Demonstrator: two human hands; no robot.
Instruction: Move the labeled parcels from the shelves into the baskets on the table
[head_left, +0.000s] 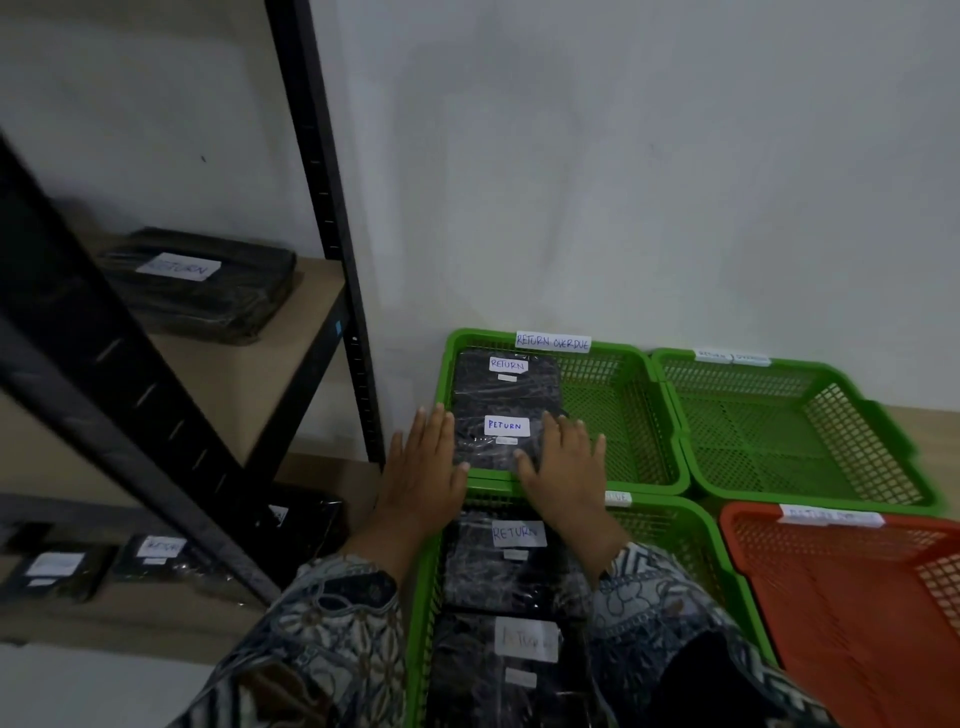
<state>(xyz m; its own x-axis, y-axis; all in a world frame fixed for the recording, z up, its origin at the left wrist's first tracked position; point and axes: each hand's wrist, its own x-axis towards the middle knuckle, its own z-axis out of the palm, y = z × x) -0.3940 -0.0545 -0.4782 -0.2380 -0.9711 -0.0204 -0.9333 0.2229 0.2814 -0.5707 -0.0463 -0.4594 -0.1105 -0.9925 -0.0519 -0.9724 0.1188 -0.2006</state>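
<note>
A black wrapped parcel (496, 449) labelled RETURN lies at the front of the far-left green basket (623, 353), which is tagged RETURN OVERDUE. My left hand (421, 467) and my right hand (566, 462) lie flat against its two sides, fingers stretched out and both thumbs touching its front corners. Another RETURN parcel (506, 389) lies behind it in the same basket. On the shelves to the left, one RETURN parcel (202, 286) rests on the middle board, and three more labelled parcels (156, 558) sit on the lower one.
The near green basket (727, 561) under my forearms holds two RETURN parcels (514, 566). A green basket (800, 431) at the far right and a red basket (841, 597) at the near right show no parcels. The black shelf post (332, 208) stands just left of the baskets.
</note>
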